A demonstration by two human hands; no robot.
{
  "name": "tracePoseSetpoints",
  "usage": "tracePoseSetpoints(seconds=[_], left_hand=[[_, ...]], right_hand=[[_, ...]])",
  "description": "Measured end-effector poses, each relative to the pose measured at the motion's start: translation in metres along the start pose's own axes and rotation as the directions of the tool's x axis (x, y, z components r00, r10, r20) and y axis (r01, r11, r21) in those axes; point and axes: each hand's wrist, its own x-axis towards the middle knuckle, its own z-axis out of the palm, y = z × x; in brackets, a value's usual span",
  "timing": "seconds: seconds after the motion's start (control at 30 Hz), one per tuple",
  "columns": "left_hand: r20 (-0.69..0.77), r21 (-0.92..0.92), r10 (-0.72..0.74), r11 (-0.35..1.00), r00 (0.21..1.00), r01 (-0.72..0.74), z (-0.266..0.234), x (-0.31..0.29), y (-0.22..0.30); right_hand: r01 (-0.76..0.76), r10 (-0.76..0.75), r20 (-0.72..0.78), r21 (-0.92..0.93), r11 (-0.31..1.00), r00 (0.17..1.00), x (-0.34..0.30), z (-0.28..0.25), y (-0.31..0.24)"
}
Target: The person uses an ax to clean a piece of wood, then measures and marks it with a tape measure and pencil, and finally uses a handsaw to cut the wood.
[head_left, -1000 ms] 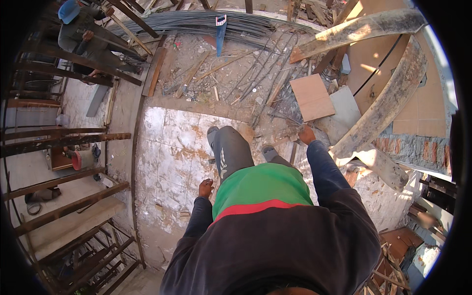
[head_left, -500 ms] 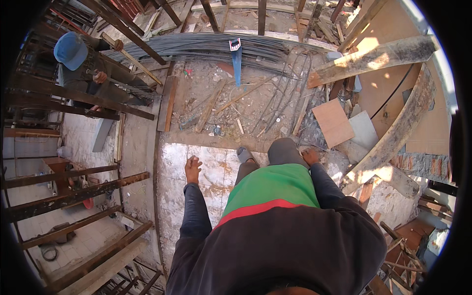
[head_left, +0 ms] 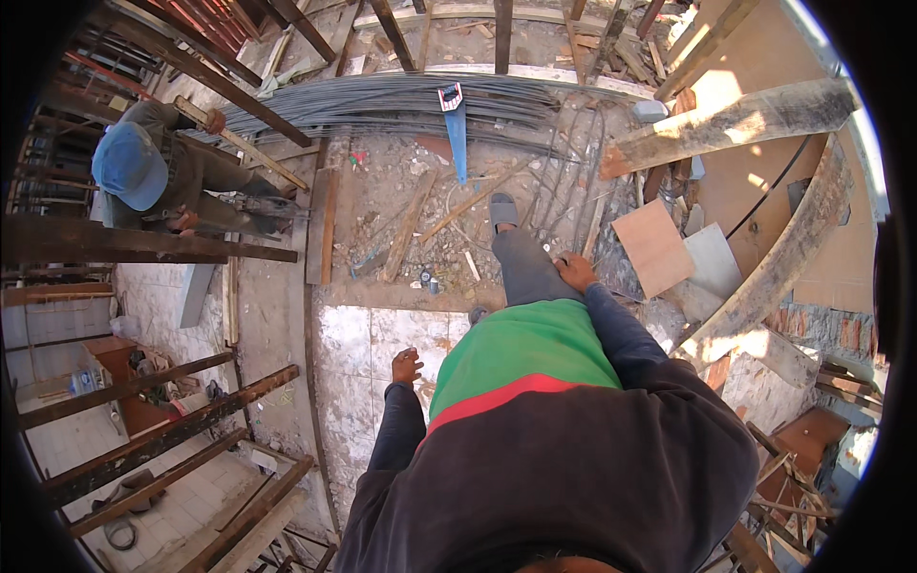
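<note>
My left hand (head_left: 407,367) hangs beside my body over the pale tiled floor (head_left: 346,344). It holds nothing, and its fingers are loosely bent and apart. My right hand (head_left: 575,272) rests by my right thigh, fingers outstretched and nothing seen in them. A handsaw (head_left: 456,138) with a blue blade and a red and white handle lies ahead, its handle over a bundle of steel rods (head_left: 334,95). My right foot, in a grey sandal (head_left: 502,211), is on the dirt among wood scraps.
A co-worker in a blue cap (head_left: 131,164) sits at the left, a hand on a wooden stick. Dark wooden beams (head_left: 172,435) cross the left side. Long planks (head_left: 731,124), a square brown board (head_left: 653,248) and a grey tile (head_left: 714,260) are at the right. Wood strips (head_left: 411,227) litter the dirt.
My right foot has stepped forward off the tiles onto the dirt. My left hand has drawn back closer to my body. The co-worker has shifted posture.
</note>
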Motion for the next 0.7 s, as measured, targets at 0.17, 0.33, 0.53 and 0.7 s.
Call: tracePoseSetpoints(seconds=[0.17,0.33,0.53,0.7], left_hand=[[-0.051,-0.023,-0.04,0.999,0.998,0.039,0.033,0.03,0.036],[-0.186,0.034,0.107,0.994,0.977,-0.103,0.088,0.111,0.124],[0.018,0.456,0.313,0.843,0.95,-0.286,0.232,0.236,0.274],[0.276,0.453,0.538,0.658,0.796,-0.602,0.369,0.393,0.452]], right_hand=[[0.068,-0.063,0.053,-0.09,0.994,0.997,0.111,0.006,0.005],[-0.001,0.057,0.326,-0.168,0.986,0.944,0.249,0.003,0.004],[-0.118,0.368,0.676,-0.386,0.915,0.639,0.386,0.002,0.018],[-0.207,0.529,0.549,-0.542,0.815,0.647,0.409,0.029,0.016]])
